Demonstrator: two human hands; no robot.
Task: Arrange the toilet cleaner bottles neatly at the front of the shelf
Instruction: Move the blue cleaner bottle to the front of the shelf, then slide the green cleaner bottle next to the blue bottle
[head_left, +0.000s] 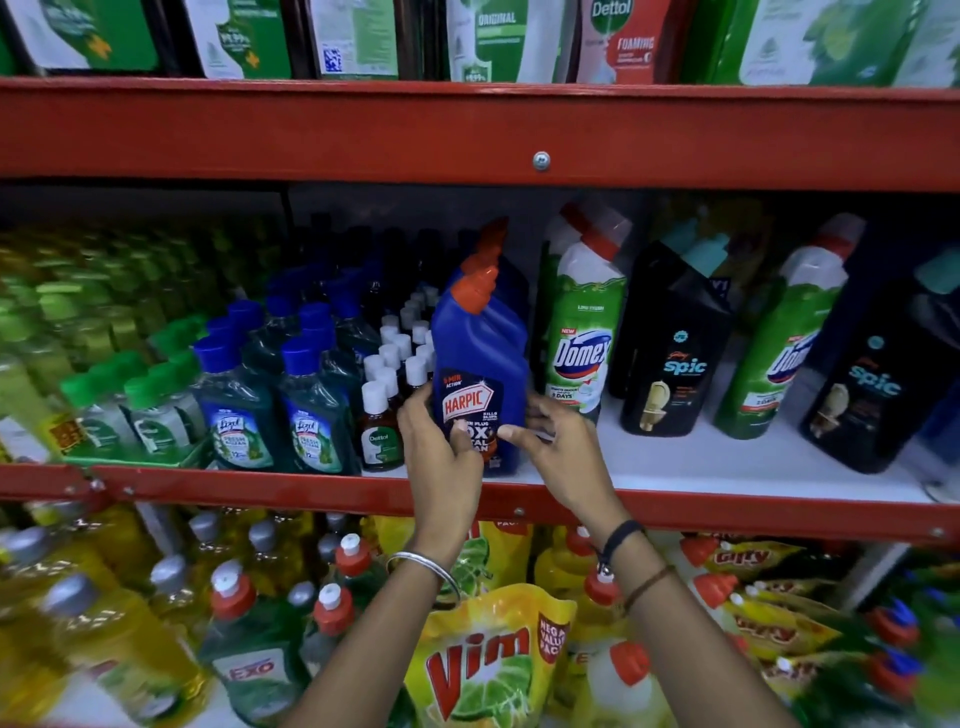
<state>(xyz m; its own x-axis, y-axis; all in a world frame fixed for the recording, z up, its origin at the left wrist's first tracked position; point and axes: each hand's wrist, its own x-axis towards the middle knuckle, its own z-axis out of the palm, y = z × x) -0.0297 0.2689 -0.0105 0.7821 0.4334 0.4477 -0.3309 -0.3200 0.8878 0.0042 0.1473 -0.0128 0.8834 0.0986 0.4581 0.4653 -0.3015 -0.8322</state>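
Note:
A blue Harpic toilet cleaner bottle (480, 358) with an orange cap stands upright at the front of the middle shelf (727, 467). My left hand (439, 447) grips its lower left side, thumb on the label. My right hand (556, 441) holds its lower right side. More blue Harpic bottles stand close behind it. To the right stand a green-and-white Domex bottle (584, 332), a black Spic bottle (675, 353), a second Domex bottle (784, 343) and a second Spic bottle (878, 374), spaced apart and set back from the edge.
Small Dettol bottles (382, 415) and blue-capped Lizol bottles (311, 405) crowd the shelf just left of the Harpic. The red upper shelf beam (467, 135) hangs above. Below are Vim pouches (483, 660) and dish-liquid bottles (244, 644).

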